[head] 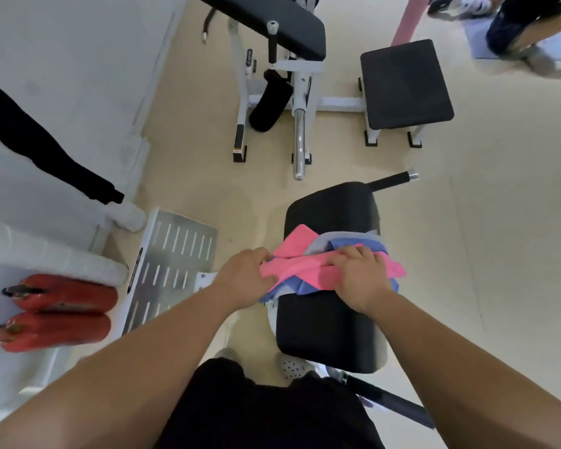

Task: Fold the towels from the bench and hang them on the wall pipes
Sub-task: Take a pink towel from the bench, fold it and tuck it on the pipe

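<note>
A black padded bench (327,332) stands in front of me. On its middle lies a crumpled pile of towels: a pink towel (300,268) on top, a blue towel (353,246) and a grey one (340,236) beneath. My left hand (245,270) pinches the pink towel's left end at the bench's left edge. My right hand (358,278) presses down on the pink towel, fingers closed around its cloth. White wall pipes (55,254) run along the left wall, and a black cloth (49,150) hangs there.
Two red fire extinguishers (59,311) lie at the left by a slotted metal footplate (172,264). Gym machines with black pads (405,84) stand ahead. A person crouches at the top right (525,24). My feet are beside the bench.
</note>
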Motion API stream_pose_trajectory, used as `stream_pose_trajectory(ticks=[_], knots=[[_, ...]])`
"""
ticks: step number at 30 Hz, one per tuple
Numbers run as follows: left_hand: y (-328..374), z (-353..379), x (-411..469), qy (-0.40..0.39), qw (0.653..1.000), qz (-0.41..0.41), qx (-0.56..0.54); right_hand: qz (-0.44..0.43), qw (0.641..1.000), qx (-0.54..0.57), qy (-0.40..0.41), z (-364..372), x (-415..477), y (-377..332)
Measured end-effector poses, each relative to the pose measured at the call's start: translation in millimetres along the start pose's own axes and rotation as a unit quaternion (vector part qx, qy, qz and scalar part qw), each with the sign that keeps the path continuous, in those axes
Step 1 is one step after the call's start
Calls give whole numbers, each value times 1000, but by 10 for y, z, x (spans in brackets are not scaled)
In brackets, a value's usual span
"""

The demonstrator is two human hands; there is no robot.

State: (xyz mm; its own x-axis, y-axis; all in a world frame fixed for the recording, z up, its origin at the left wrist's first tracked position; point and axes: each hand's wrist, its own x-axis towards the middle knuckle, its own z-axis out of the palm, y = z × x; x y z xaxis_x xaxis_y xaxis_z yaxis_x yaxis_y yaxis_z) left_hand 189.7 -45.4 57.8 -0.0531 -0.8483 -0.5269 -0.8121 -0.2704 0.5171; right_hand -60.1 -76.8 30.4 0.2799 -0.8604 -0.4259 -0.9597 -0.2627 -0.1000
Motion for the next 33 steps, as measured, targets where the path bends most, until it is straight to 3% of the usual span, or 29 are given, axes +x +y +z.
stream_pose_trajectory(ticks=[5,11,19,22,28,33], knots=[[229,331,270,-80,995,34,44,-47,997,-57,-30,111,157,231],[314,676,524,-149,985,64,66,-42,999,-33,9,198,259,304],[534,771,655,-98,990,96,-35,-28,984,123,127,61,110,334],[640,740,667,-41,995,77,-41,-38,976,135,165,-7,0,337],[539,409,464,-49,994,27,-93,-80,962,147,215,-228,-136,294],[447,-34,119,21,978,-23,-204,-104,947,131,275,-552,-131,91]])
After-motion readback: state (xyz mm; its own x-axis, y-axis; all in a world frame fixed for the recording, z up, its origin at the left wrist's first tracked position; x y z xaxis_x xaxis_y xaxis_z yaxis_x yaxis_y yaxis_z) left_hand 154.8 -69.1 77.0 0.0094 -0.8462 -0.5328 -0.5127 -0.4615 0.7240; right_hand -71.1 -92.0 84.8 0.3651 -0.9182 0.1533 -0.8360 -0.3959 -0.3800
